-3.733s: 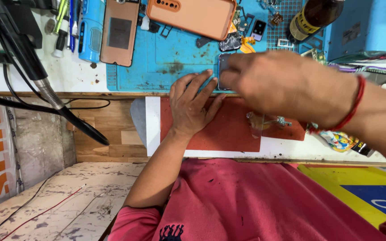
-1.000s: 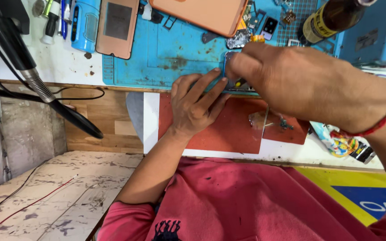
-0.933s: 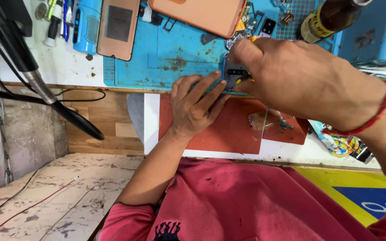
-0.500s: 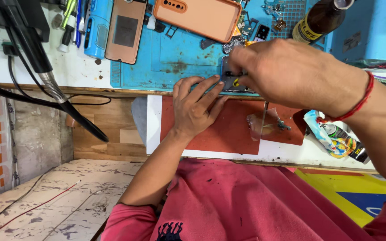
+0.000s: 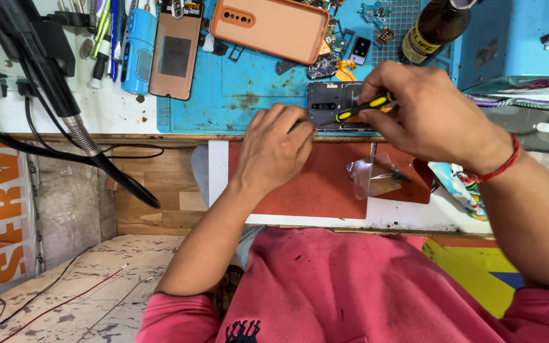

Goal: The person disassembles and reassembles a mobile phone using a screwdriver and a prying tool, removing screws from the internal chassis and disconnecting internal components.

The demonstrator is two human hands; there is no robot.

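Opened phone flat; yellow-black tool, perhaps screwdriver.

White bench, blue mat, red mat

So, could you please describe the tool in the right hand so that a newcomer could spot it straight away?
Start at the blue mat on the bench, then find the opened phone lying at its near edge. The right hand holds a slim screwdriver over that phone. Its yellow and black handle sets it apart from the pens standing at the far left.
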